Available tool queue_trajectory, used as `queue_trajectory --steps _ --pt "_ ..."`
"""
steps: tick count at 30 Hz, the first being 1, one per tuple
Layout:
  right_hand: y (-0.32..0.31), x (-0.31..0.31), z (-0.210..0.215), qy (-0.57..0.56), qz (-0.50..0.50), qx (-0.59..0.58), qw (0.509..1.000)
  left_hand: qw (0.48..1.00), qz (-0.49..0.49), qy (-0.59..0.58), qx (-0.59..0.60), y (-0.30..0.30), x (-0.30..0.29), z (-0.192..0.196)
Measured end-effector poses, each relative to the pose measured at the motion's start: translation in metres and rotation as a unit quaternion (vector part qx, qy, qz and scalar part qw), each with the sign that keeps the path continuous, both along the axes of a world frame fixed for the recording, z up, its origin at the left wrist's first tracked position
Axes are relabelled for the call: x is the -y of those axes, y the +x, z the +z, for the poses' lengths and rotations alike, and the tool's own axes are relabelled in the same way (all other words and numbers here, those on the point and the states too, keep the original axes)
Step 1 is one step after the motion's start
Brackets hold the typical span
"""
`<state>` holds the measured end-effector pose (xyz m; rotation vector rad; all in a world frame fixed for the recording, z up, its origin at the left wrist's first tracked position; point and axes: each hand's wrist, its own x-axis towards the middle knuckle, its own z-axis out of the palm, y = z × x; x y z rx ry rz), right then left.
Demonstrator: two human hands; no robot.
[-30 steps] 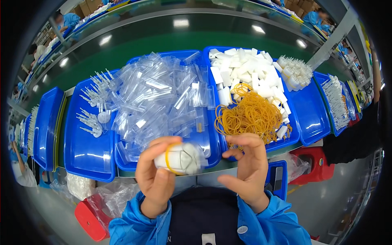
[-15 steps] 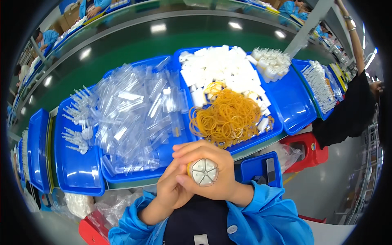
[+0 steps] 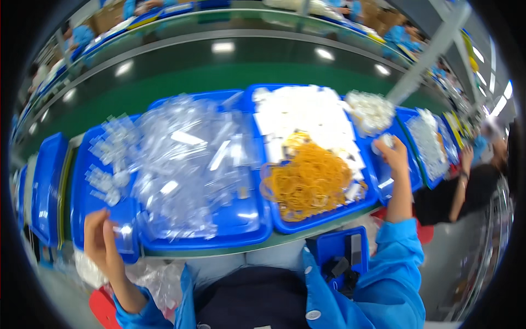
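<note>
My right hand (image 3: 395, 156) is over the right blue tray (image 3: 383, 189), its fingers closed around a bundle of white parts (image 3: 383, 143) whose round end shows. Just beyond it stand several similar white bundles (image 3: 370, 112). At the near edge of the left blue tray (image 3: 82, 189), my left hand (image 3: 104, 244) is raised with bent fingers apart, and I see nothing in it. Clear plastic stemmed pieces (image 3: 112, 145) lie in that tray, slightly blurred.
Clear plastic sleeves (image 3: 181, 159) fill a wide blue tray. Another holds white blocks (image 3: 304, 112) and a heap of orange rubber bands (image 3: 309, 181). Behind runs a green conveyor belt (image 3: 219, 74). A co-worker in black (image 3: 455, 192) sits at right. A small blue bin (image 3: 326, 244) hangs low.
My hands have parted from in front of my chest. The right has carried the white bundle to the right tray; the left has moved out to the left tray.
</note>
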<state>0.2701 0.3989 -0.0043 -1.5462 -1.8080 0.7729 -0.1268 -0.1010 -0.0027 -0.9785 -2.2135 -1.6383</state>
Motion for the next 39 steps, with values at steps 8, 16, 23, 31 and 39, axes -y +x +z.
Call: queue_trajectory --steps 8,16,23,31,39 --pt "0.016 0.014 -0.006 0.026 0.016 -0.047 0.998 0.944 0.07 -0.319 0.043 -0.083 0.032 0.004" --pt "-0.063 0.093 0.029 0.192 0.183 -0.11 0.958 0.958 -0.003 -0.285 -0.027 -0.076 -0.004 -0.012" --pt "-0.085 0.085 0.035 0.252 0.229 0.029 0.94 0.976 -0.081 -0.117 0.162 -0.059 0.011 -0.005" --pt "-0.111 0.091 0.032 0.236 0.306 0.115 0.915 0.984 -0.099 0.06 0.133 -0.024 0.016 0.017" --pt "-0.113 0.097 0.023 0.28 0.315 0.148 0.895 0.933 -0.208 0.142 0.256 0.073 -0.053 0.029"
